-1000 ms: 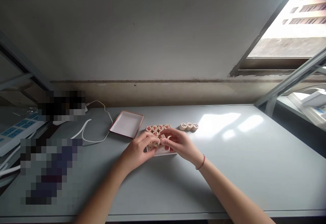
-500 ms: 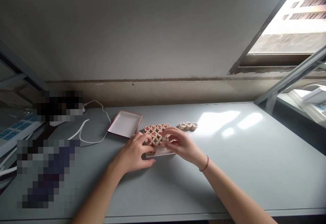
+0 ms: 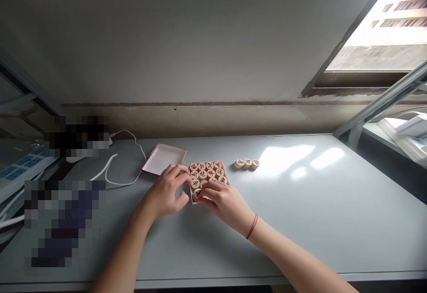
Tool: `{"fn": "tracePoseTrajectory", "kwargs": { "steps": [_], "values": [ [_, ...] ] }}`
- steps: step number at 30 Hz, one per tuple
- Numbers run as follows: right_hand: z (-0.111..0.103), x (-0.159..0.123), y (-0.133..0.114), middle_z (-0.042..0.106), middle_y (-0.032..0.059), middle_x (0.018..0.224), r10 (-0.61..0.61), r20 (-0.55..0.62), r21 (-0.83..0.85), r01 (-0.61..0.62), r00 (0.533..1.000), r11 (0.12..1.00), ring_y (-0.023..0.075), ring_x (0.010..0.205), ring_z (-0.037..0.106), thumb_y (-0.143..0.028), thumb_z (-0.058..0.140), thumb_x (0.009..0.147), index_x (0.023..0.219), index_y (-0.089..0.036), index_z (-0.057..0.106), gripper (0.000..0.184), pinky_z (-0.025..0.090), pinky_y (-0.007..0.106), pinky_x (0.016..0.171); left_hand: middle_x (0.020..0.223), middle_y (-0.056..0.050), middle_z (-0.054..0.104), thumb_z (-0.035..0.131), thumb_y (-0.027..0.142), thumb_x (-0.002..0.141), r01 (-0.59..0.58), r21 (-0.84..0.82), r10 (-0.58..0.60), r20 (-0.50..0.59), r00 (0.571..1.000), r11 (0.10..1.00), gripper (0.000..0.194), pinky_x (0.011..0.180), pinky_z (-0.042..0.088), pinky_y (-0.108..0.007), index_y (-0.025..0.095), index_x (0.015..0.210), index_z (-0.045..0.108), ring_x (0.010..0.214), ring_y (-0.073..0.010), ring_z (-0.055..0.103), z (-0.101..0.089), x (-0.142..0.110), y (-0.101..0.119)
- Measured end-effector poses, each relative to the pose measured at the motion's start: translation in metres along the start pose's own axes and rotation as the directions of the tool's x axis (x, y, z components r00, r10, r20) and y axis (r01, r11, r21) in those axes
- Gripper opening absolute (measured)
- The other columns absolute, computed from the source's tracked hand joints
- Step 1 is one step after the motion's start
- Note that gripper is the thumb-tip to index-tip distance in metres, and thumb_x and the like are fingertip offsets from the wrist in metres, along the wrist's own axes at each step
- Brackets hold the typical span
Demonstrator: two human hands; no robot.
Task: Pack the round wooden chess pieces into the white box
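A small box (image 3: 227,178) full of round wooden chess pieces (image 3: 210,173) with red and black characters lies on the grey table (image 3: 300,213). My left hand (image 3: 166,191) rests at the box's left edge, fingers apart, fingertips touching the pieces on that side. My right hand (image 3: 224,200) covers the box's near rows, fingers curled down onto the pieces; what is under them is hidden. Three loose pieces (image 3: 247,163) sit in a row to the right of the box.
The box's empty lid (image 3: 164,158) lies open just left of the box. A white cable (image 3: 113,170) curls on the left, near a power strip (image 3: 20,168). A window frame (image 3: 383,102) rises at the right.
My right hand dropped from the box's far side to its near rows, uncovering the upper pieces. My left hand shifted left to the box's edge. The pieces now lie in even rows.
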State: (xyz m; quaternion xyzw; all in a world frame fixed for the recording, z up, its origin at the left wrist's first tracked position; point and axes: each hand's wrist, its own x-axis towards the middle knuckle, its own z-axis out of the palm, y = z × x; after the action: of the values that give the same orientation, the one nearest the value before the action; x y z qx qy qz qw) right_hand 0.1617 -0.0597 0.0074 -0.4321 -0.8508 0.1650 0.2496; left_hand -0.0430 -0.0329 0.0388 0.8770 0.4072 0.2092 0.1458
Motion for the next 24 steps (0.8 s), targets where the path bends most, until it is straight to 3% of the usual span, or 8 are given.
{"fn": "tracePoseTrajectory", "kwargs": {
  "steps": [4,8,15,19,21,24],
  "values": [
    [-0.001,0.0,-0.001,0.071,0.0053,0.092,-0.083,0.014,0.013,0.083,0.996,0.996,0.0179,0.078,0.066,-0.024,0.047,0.094,0.087,-0.021,0.069,0.023,0.05,0.03,0.068,0.105,-0.004,0.055,0.049,0.008,0.071,-0.001,-0.009,0.001,-0.011,1.0,1.0,0.025,0.089,0.046,-0.037,0.022,0.088,0.061,0.098,-0.0215,0.05,0.003,0.0,-0.002],
    [-0.01,0.001,0.005,0.069,0.0047,0.1,-0.063,-0.007,0.096,0.063,0.998,0.993,0.0161,0.081,0.064,-0.017,0.047,0.09,0.092,-0.022,0.069,0.023,0.051,0.028,0.07,0.11,-0.003,0.054,0.05,0.007,0.072,-0.017,-0.026,0.017,0.018,1.0,1.0,0.027,0.093,0.045,-0.037,0.024,0.088,0.065,0.1,-0.0212,0.049,0.011,-0.001,0.0],
    [-0.024,-0.001,0.021,0.065,0.0068,0.095,-0.12,-0.057,-0.078,0.116,0.991,0.99,0.0208,0.085,0.055,-0.016,0.054,0.083,0.085,-0.023,0.073,0.02,0.05,0.034,0.07,0.111,-0.002,0.054,0.052,0.007,0.073,-0.058,-0.05,0.061,0.065,0.996,0.997,0.029,0.097,0.043,-0.037,0.027,0.084,0.07,0.106,-0.0216,0.048,0.018,0.001,0.004],
    [-0.024,0.002,0.025,0.064,0.0075,0.097,-0.124,-0.075,-0.086,0.118,0.989,0.989,0.0201,0.083,0.053,-0.017,0.055,0.082,0.089,-0.022,0.071,0.018,0.051,0.034,0.072,0.112,-0.003,0.054,0.052,0.008,0.073,-0.053,-0.019,0.054,0.057,0.997,0.998,0.026,0.098,0.042,-0.038,0.025,0.082,0.069,0.107,-0.0223,0.047,0.02,0.001,0.004],
    [-0.028,0.003,0.035,0.065,0.0082,0.098,-0.081,-0.119,-0.108,0.068,0.99,0.992,0.0207,0.085,0.054,-0.018,0.053,0.085,0.095,-0.021,0.07,0.02,0.051,0.035,0.074,0.115,-0.003,0.054,0.052,0.009,0.072,-0.057,0.005,0.056,0.052,0.997,0.998,0.027,0.097,0.04,-0.04,0.026,0.085,0.069,0.108,-0.0236,0.046,0.022,0.0,0.005],
    [-0.036,0.002,0.059,0.063,0.0124,0.109,0.053,-0.226,-0.253,-0.111,0.973,0.961,0.0256,0.093,0.056,-0.018,0.049,0.087,0.108,-0.018,0.066,0.027,0.051,0.041,0.079,0.119,-0.004,0.053,0.053,0.011,0.072,-0.067,0.032,0.066,0.049,0.997,0.997,0.033,0.095,0.039,-0.043,0.027,0.095,0.068,0.11,-0.0256,0.045,0.027,0.0,0.008]
  ]
}}
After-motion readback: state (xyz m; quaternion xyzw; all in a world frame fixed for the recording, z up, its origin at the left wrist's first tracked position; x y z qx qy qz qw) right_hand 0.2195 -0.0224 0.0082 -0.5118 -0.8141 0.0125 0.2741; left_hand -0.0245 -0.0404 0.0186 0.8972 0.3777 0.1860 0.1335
